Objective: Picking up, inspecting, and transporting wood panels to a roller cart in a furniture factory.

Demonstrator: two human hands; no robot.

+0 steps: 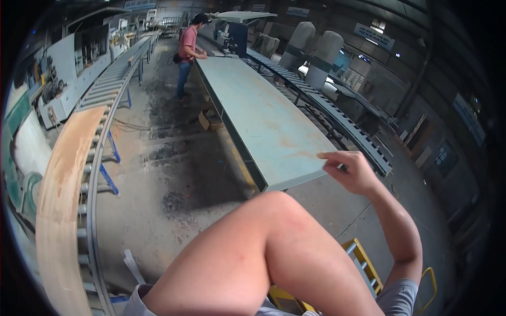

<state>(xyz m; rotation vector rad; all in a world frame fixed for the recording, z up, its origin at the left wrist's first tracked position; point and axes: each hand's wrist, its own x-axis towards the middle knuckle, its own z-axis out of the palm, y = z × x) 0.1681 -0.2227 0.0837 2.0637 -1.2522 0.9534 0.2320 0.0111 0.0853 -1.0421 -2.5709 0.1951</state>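
Observation:
My left arm [284, 226] crosses the lower middle, bent sharply at the elbow. Its forearm runs down out of the picture, so my left hand is out of sight. My right hand [350, 169] is raised at the near right corner of a long pale green table [253, 105] with brown dusty smears on top. Its fingers are curled and pinched together, the tips close to the table's edge. Whether they touch the edge or hold something small cannot be made out.
A roller conveyor [103, 97] on the left carries long wooden boards [66, 184]. Another conveyor [316, 97] runs beyond the table. A person in a pink shirt [190, 42] stands at the table's far end. Beside me is a yellow-framed roller cart [361, 258]. An open cardboard box [211, 121] lies by the table.

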